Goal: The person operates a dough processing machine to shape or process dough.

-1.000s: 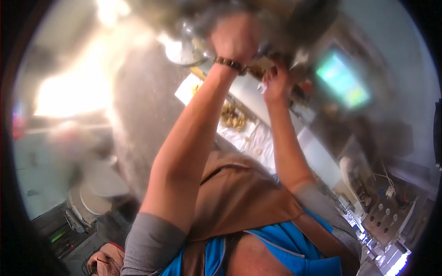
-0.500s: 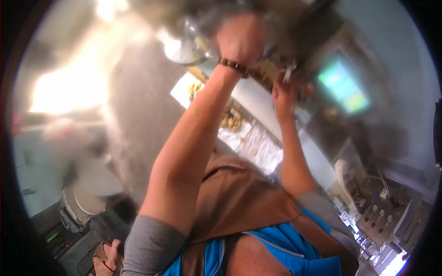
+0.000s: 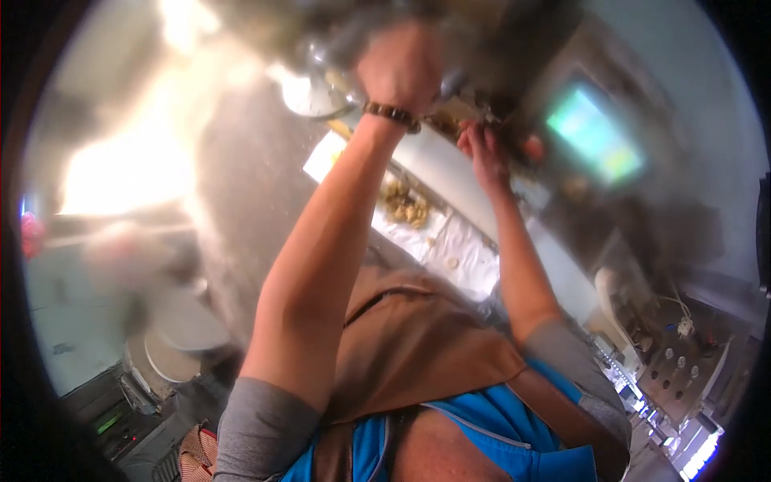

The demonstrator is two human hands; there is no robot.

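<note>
My left hand (image 3: 401, 68), with a dark beaded bracelet (image 3: 389, 114) at its wrist, is raised at the top of the view. It looks closed, but blur hides its fingertips and whatever dark thing lies around them. My right hand (image 3: 487, 157) is lower and to the right, by the far end of a long white surface (image 3: 450, 173). Its fingers stretch up and to the left, and I see nothing held in them. Below that surface, yellow-brown food pieces (image 3: 405, 205) lie in a heap beside a white cloth or paper (image 3: 459, 255).
A shiny rounded vessel (image 3: 309, 98) stands left of my left hand. A lit green screen (image 3: 596, 132) is at the right. A metal box with several round knobs (image 3: 673, 373) sits lower right. Round pale lids or containers (image 3: 170, 357) are at the lower left.
My left hand has shifted slightly left. My right hand has moved a little to the left, and the small shiny thing by its fingertips no longer shows. The whole view has tilted slightly.
</note>
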